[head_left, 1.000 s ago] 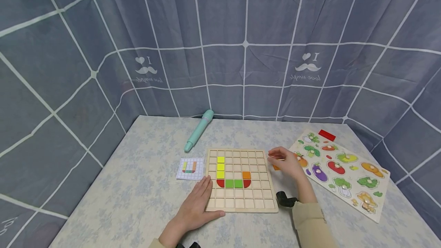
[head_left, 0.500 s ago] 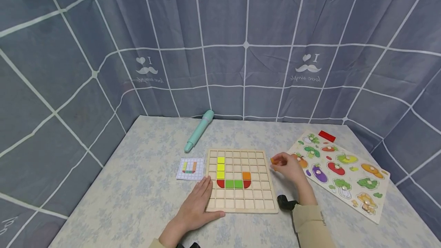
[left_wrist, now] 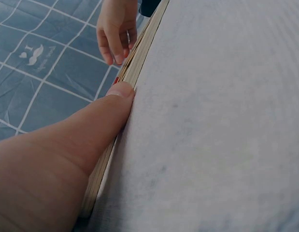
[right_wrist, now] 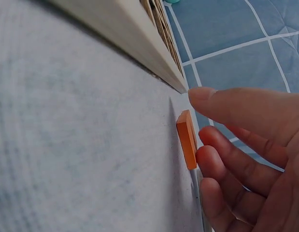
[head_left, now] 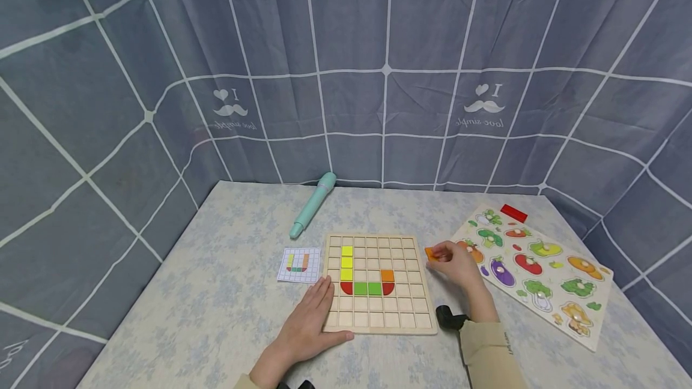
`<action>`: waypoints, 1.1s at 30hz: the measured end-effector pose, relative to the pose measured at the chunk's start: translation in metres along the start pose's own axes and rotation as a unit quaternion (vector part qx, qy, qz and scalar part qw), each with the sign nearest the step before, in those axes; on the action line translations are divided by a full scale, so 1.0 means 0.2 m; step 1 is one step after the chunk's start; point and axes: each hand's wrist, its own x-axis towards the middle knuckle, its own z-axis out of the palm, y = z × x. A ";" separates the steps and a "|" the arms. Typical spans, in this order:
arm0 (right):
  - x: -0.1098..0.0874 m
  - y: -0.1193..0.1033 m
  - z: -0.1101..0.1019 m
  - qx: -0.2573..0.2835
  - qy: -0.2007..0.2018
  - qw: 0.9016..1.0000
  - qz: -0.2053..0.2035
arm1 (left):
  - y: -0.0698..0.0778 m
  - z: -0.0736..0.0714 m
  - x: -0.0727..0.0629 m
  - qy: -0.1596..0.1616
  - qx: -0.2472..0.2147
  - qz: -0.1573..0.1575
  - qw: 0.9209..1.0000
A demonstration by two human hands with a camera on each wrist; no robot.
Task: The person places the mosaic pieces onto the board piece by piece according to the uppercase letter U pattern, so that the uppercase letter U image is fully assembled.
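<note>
A square wooden grid board (head_left: 373, 320) lies on the table, with yellow tiles (head_left: 346, 262), green tiles (head_left: 367, 288), red rounded corner tiles (head_left: 388, 287) and one orange tile (head_left: 387, 275) forming a U. My left hand (head_left: 305, 323) lies flat at the board's left front corner, its thumb (left_wrist: 103, 113) along the front edge. Right of the board, my right hand (head_left: 456, 264) reaches a loose orange tile (right_wrist: 187, 140). In the right wrist view, its bent fingers (right_wrist: 213, 162) are against the tile's side, while the thumb (right_wrist: 236, 106) stands apart from it.
A small pattern card (head_left: 299, 265) with a U drawing lies left of the board. Behind it is a turquoise pen-shaped object (head_left: 313, 205). A vegetable peg puzzle (head_left: 540, 269) and a red block (head_left: 513, 213) lie at right. A grid-patterned curtain (head_left: 346, 101) surrounds the table.
My right hand has moved slightly down and right from above the orange tile, which has shifted slightly away from me and shows more at the fingertips. The left hand has stayed still.
</note>
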 end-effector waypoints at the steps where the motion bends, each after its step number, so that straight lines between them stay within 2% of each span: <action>1: 0.00 0.00 0.00 -0.002 0.000 1.000 0.002 | 0.00 0.00 0.00 0.000 -0.001 0.000 1.000; 17: 0.00 0.01 0.00 -0.028 0.007 1.000 0.009 | 0.00 0.00 0.00 -0.005 -0.004 0.000 1.000; 27: -0.01 -0.01 0.00 -0.046 0.007 0.998 0.037 | 0.00 -0.01 0.00 -0.005 -0.006 -0.001 1.000; 33: -0.01 -0.01 -0.01 -0.054 0.005 0.998 0.038 | 0.00 -0.01 0.00 -0.005 -0.006 -0.002 1.000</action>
